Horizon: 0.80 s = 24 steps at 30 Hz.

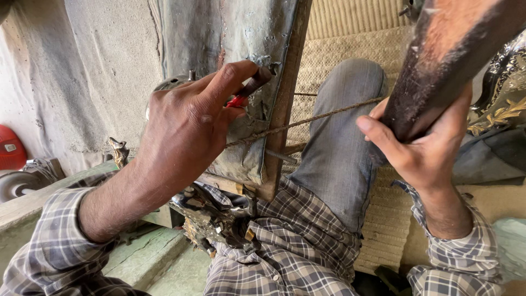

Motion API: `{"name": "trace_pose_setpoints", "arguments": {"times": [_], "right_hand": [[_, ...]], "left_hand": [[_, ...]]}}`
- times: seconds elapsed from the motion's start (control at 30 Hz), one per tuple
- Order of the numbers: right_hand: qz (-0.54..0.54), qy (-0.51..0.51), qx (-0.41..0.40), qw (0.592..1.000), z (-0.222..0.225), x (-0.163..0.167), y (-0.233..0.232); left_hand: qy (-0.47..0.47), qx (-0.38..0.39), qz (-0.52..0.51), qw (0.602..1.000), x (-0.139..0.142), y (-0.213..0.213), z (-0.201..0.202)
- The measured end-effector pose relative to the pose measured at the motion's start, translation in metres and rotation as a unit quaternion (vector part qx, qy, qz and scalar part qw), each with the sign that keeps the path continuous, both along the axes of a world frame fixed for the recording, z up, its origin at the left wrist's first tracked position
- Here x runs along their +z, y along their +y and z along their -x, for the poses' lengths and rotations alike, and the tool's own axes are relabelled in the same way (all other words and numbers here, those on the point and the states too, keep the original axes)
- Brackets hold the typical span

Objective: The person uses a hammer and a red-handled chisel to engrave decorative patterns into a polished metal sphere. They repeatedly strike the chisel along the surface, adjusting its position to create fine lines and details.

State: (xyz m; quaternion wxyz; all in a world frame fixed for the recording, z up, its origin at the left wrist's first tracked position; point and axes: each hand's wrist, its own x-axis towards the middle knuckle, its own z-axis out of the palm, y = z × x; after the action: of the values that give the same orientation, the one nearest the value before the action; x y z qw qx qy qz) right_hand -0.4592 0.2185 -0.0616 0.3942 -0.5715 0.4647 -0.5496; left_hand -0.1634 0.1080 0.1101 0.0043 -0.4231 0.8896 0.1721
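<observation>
Left hand [186, 129] pinches red-handled tool [245, 92]; right hand [422, 145] grips dark bar [438, 66]; taut cord [307, 120] could snap or slip under strain.

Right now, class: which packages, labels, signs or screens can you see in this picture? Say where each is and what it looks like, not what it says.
Small label: on the red rounded object at the far left edge, a little pale rectangle with a dark mark, too small to make out.
No packages, signs or screens show elsewhere; the left hand and right hand hold none.
</observation>
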Motion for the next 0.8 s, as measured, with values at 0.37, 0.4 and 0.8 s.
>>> {"name": "trace_pose_setpoints", "arguments": {"times": [0.37, 0.4, 0.8], "right_hand": [[-0.028, 0.279, 0.042, 0.959, -0.013, 0.013, -0.014], [-0.020, 0.219, 0.048, 0.974, -0.014, 0.015, -0.014], [-0.029, 0.226, 0.051, 0.972, -0.018, 0.013, -0.016]], "left_hand": [[0.000, -0.016, 0.009, 1.000, 0.003, 0.002, -0.002], [0.002, -0.022, 0.015, 1.000, 0.003, 0.002, -0.003], [-0.002, -0.037, 0.037, 0.999, 0.003, 0.003, -0.009]]}}
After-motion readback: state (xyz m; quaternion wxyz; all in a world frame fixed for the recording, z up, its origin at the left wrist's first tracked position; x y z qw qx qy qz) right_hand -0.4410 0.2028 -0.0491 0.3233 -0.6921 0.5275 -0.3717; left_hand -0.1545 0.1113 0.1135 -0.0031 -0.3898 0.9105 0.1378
